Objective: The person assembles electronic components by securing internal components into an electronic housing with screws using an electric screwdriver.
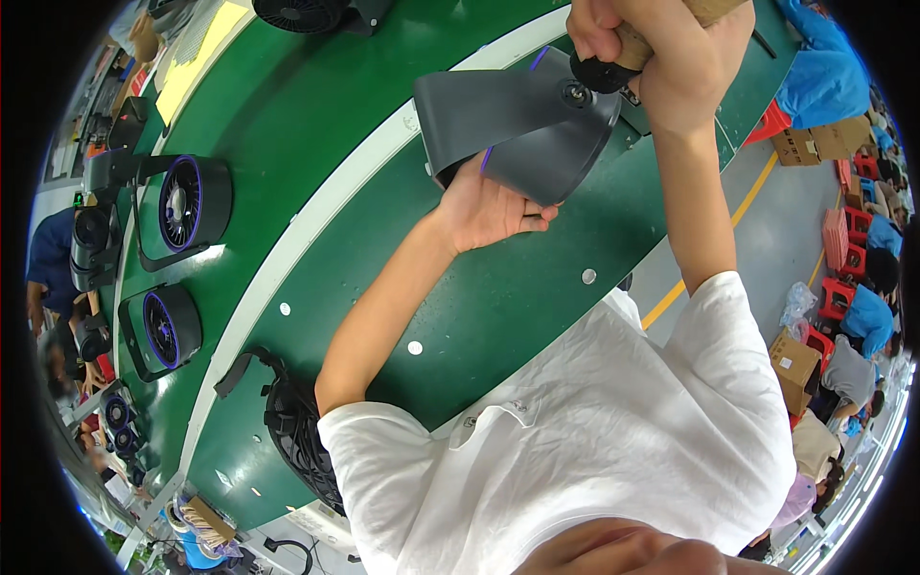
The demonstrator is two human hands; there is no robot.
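Note:
A dark grey fan housing (479, 115) with purple edges is tilted above the green bench. My left hand (487, 209) supports it from below and grips its lower rim, some fingers hidden behind it. A round joint with a screw hole or screw head shows on its side. Right beside that joint is the black end of a thick, tan-wrapped power tool (628, 53), whose kind I cannot tell for sure. My right hand (692, 72) is closed around this tool. Its working tip is hidden, so contact with the joint cannot be made out.
Finished-looking fans on stands, such as a purple-rimmed one (180, 203), line the belt to the left. A pale rail (316, 206) divides the green bench (383, 316). Black fan guards (295, 422) lie near my left elbow. Cardboard boxes (839, 139) and seated people are across the aisle.

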